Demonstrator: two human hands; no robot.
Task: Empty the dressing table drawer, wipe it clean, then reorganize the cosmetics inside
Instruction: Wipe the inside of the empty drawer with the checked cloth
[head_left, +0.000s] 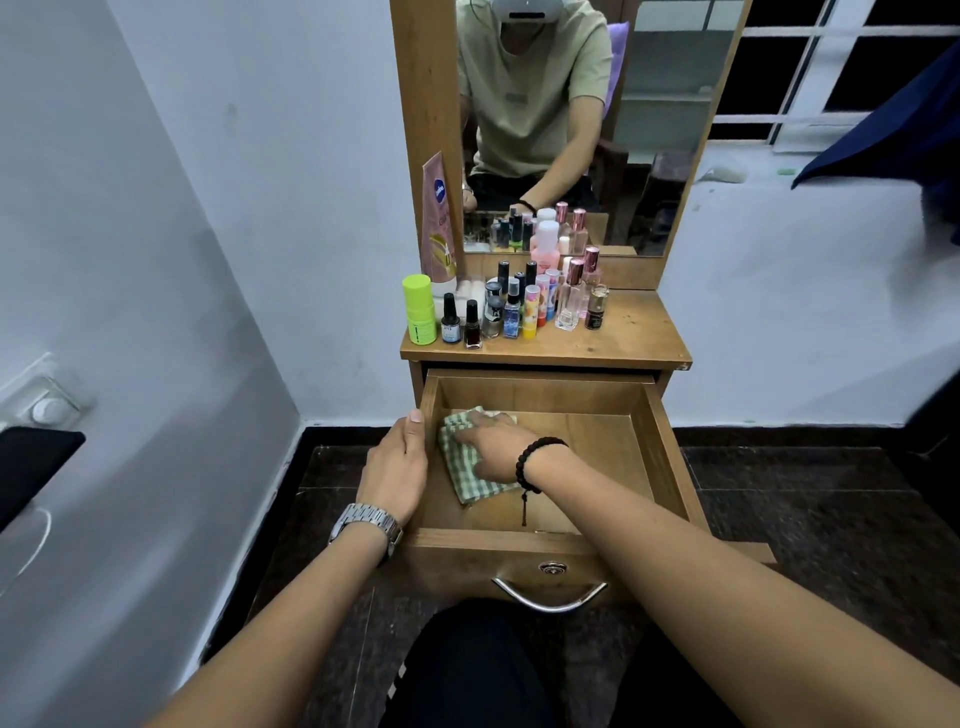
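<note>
Drawer (662, 457) pulled fully out and bare inside except for the cloth (465, 470), so clearly mid-wipe. Cosmetics (511, 306) parked upright in a tight cluster on the surface (631, 332) just above, out of the way and close for putting back. Left hand (397, 467) draped over the drawer's left wall, thumb inside, fingers outside, probably bracing it against sliding. Right hand (493, 447) reaching in across the front edge, palm down, fingers fairly straight and pressing the cloth flat on the floor near the left rear corner. Neither grip clamped: left loosely wrapped on the wall, right spread on the cloth
</note>
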